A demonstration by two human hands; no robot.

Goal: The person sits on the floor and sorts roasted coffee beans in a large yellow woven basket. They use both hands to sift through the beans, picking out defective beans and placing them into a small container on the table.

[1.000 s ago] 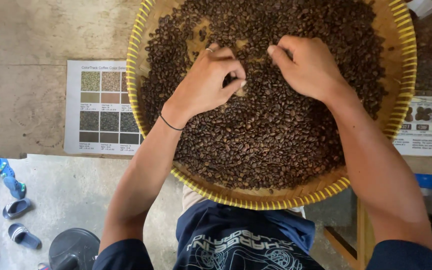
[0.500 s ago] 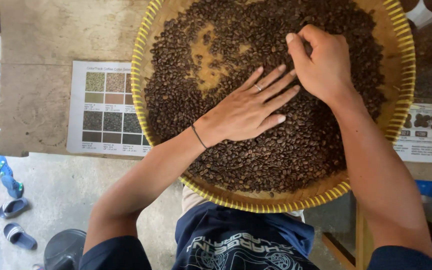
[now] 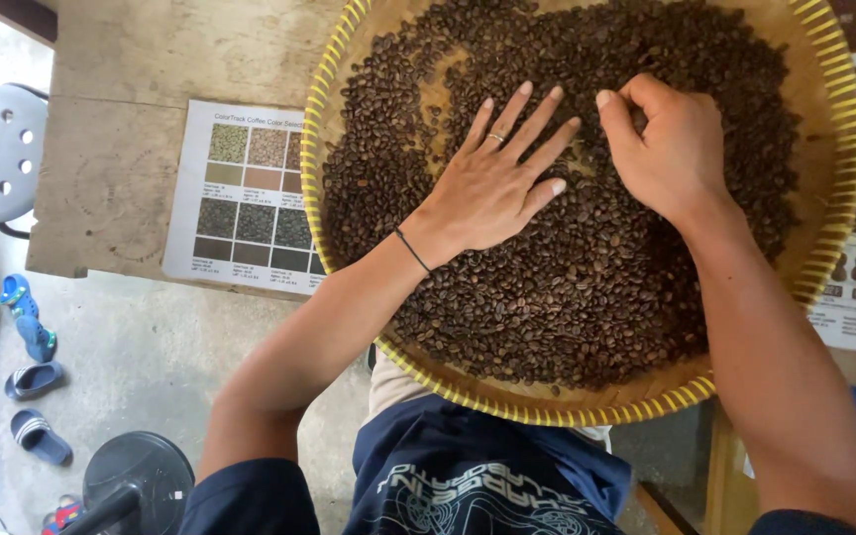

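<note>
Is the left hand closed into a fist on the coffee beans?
No: the left hand lies flat with fingers spread on the coffee beans, while the right hand is the curled one.

Left hand (image 3: pixel 492 188) flat, fingers spread; right hand (image 3: pixel 671 149) curled, fingertips pinched together.

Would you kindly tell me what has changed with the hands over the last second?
The left hand opened from a curled pinch and now lies flat, fingers spread, on the beans. The right hand stayed curled at the beans beside it. The tray stayed put.
</note>
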